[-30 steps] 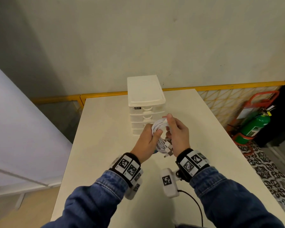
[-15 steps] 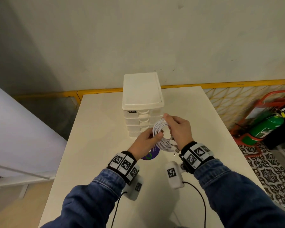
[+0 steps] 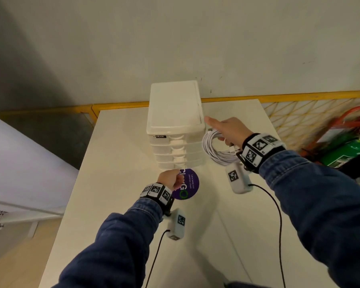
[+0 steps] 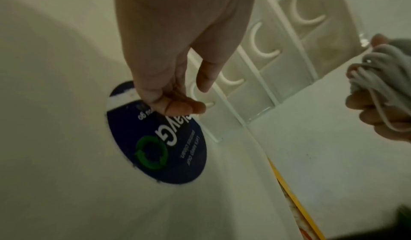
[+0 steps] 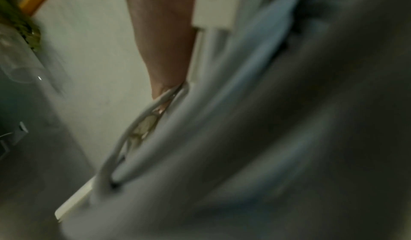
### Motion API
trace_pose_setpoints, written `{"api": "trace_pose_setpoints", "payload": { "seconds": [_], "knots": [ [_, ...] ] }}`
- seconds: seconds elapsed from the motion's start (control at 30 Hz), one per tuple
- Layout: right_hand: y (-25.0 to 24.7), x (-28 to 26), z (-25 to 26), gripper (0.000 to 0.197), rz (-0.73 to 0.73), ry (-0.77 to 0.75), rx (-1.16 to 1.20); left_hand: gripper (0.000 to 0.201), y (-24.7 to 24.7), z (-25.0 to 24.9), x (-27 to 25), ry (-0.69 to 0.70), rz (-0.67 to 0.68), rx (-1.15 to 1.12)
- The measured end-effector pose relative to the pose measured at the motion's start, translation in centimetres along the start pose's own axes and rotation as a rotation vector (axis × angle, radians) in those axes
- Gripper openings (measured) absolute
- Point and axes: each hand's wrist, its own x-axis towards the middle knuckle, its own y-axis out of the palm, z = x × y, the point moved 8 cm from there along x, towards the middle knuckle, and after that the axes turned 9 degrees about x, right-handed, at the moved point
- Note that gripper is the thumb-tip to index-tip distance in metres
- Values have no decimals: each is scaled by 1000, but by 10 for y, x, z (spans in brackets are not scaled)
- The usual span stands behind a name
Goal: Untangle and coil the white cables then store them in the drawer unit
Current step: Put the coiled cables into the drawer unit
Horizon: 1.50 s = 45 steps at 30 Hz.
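The white drawer unit stands at the table's far middle, all of its drawers closed. My right hand grips the coiled white cable just right of the unit, its forefinger stretched out to the unit's top right corner. The coil also shows in the left wrist view, and as a blurred loop in the right wrist view. My left hand is low at the unit's front. Its curled fingertips hook at the lowest drawer's handle, with the thumb held apart.
A round purple sticker lies on the cream table in front of the unit. A yellow rail runs behind the table, and a green fire extinguisher stands on the floor to the right. Black camera leads trail from both wrists.
My hands have parted. The left let go of the coil and dropped to the lowest drawer's front. The right carried the coil to the right side of the unit.
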Motion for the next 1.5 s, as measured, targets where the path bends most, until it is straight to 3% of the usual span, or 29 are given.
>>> {"api": "trace_pose_setpoints", "payload": {
  "seconds": [0.17, 0.37, 0.57, 0.73, 0.93, 1.27, 1.5],
  "knots": [
    [4, 6, -3, 67, 41, 25, -44, 25, 6, -1, 14, 50, -31, -143],
    [9, 15, -6, 73, 73, 88, -173, 25, 15, 9, 32, -30, -59, -253],
    [13, 12, -11, 73, 60, 118, -103, 22, 13, 10, 32, -21, -61, -277],
    [15, 8, -13, 74, 15, 141, -60, 16, 11, 4, 21, 17, -59, -227],
    [15, 3, -13, 74, -12, 151, -39, 17, 11, 30, -4, 6, 15, -214],
    [16, -4, -14, 71, -68, 138, 21, 3, -4, 82, -48, 20, -23, -229],
    [16, -6, -14, 67, -62, 131, 26, 7, -3, 90, -56, 16, 8, -188]
  ]
}}
